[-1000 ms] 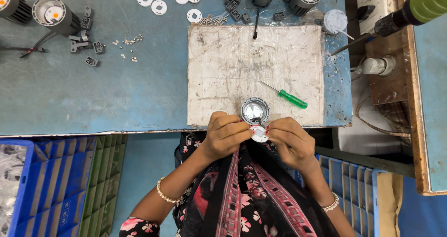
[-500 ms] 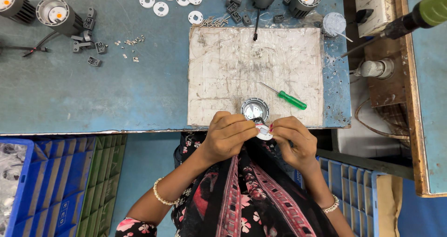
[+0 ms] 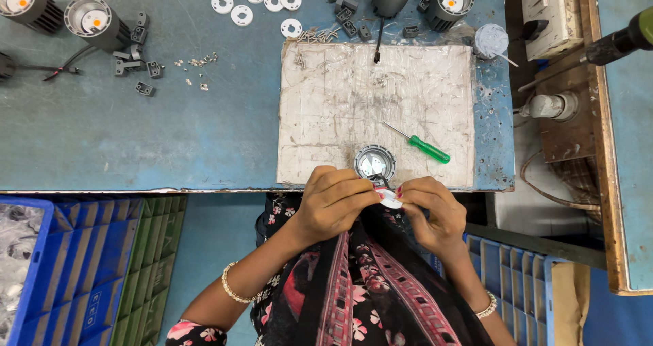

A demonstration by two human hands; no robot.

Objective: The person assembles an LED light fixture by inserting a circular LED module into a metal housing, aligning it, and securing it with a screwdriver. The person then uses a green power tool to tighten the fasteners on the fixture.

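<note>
Both my hands meet at the near edge of the workbench. My left hand [image 3: 335, 200] and my right hand [image 3: 430, 206] pinch a small white round disc [image 3: 390, 198] between their fingertips. Thin dark wires run from the disc to a grey round lamp housing [image 3: 374, 161] with a shiny reflector inside. The housing stands just beyond my fingers on a scratched white work board [image 3: 377, 108]. A green-handled screwdriver [image 3: 422, 144] lies on the board to the right of the housing.
Several white rings [image 3: 258, 0], grey clips [image 3: 139, 60] and small screws lie on the blue bench [image 3: 136, 128]. Grey lamp housings [image 3: 95, 21] stand at the far left and far middle. Blue crates [image 3: 68, 264] and a green crate sit below left; a power drill [image 3: 619, 41] lies far right.
My hands and the white disc have stayed at the board's near edge, with only small finger movements on the disc. The view has shifted slightly.
</note>
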